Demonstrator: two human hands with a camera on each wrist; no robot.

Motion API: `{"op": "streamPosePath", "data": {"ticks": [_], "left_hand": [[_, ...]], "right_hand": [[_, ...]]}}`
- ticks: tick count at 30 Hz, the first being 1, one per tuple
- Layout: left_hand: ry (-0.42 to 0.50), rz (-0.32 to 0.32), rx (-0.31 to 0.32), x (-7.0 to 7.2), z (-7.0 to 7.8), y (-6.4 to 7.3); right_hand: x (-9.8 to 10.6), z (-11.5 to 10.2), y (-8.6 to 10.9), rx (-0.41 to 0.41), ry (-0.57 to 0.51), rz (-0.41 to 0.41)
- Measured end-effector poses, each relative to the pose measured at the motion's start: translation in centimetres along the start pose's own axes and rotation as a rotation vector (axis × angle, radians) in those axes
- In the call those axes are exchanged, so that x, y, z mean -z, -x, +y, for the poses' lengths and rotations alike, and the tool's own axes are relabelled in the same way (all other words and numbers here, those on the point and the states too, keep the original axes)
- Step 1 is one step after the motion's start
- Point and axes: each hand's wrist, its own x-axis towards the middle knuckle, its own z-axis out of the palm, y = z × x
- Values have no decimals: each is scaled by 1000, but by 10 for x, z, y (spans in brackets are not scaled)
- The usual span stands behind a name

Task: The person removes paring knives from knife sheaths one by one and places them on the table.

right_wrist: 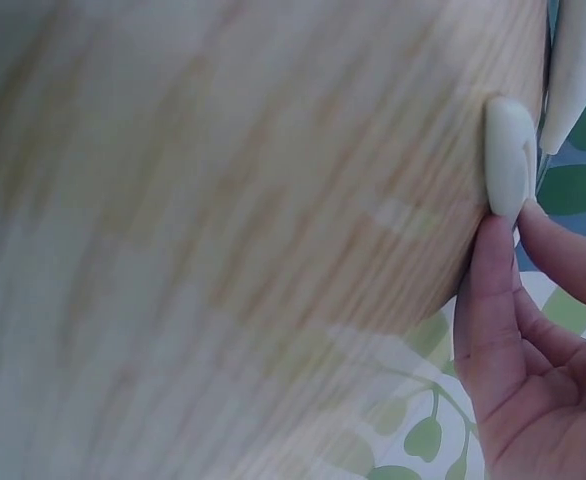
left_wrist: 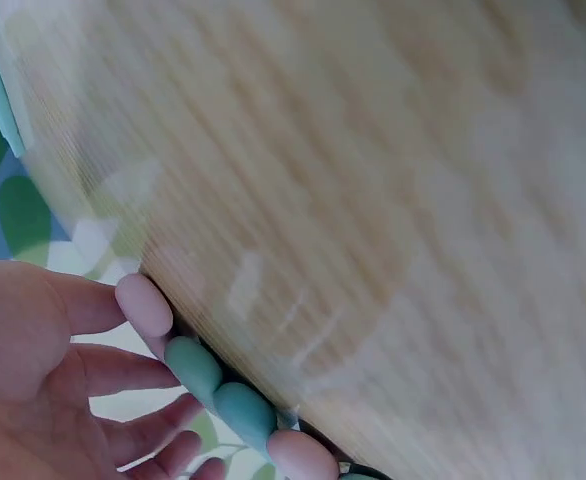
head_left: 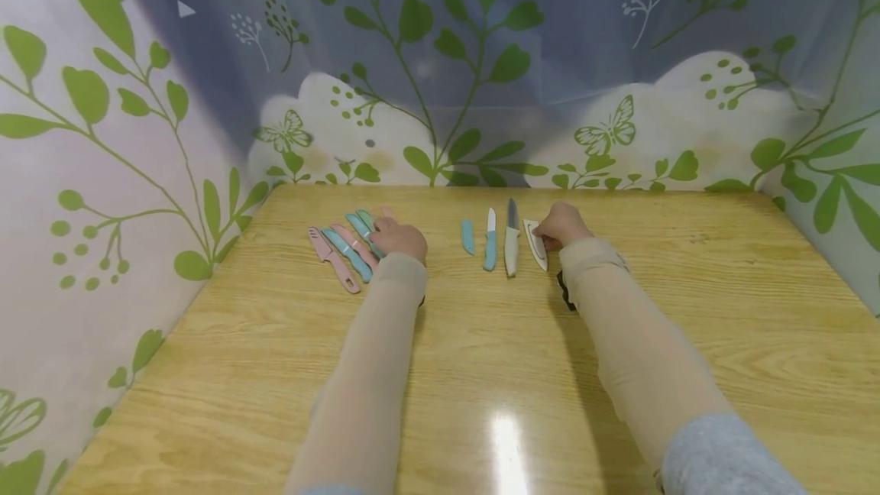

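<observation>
My right hand (head_left: 564, 228) pinches the lower side of a white knife sheath (head_left: 532, 241) lying on the table; the right wrist view shows thumb and fingers on the sheath's end (right_wrist: 510, 155). Left of it lie a cream-handled knife (head_left: 512, 247) with a bare dark blade, a blue-handled knife (head_left: 490, 247) with a bare white blade, and a short blue sheath (head_left: 467, 235). Over a fanned row of pink, blue and green knives stands my left hand (head_left: 401, 241), partly hiding them. In the left wrist view, its extended fingertips touch a pink handle end (left_wrist: 145, 305) and a green one (left_wrist: 193, 367).
The knives lie on a wood-grain table (head_left: 474, 350) near its back edge. A leaf-patterned curtain (head_left: 440, 113) rises behind it, and similar cloth (head_left: 103, 197) hangs at the left. A pink knife (head_left: 335, 262) marks the row's left end.
</observation>
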Motion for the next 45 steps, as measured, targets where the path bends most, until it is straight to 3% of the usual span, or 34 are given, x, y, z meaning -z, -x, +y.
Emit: {"op": "streamPosePath", "data": {"ticks": [3,14,22,27,32,38,45], "left_hand": [[-24,14,-21,1,2,2],[59,126,-9,1,7,-5],[237,154,-11,8,4,0],[301,153,-1,13,3,6],[301,177,-35,15,1,9],[316,252,-78,15,-3,10],[322,311,-185,18,-6,19]], "right_hand": [[0,1,-1,0,-3,2],[-1,1,-3,-11,-16,0],[-2,-2,1,-4,13,31],[-3,-1,2,2,17,43],[-1,4,2,38,1,51],[9,10,4,44,11,8],[25,9,20,148,180,-102]]}}
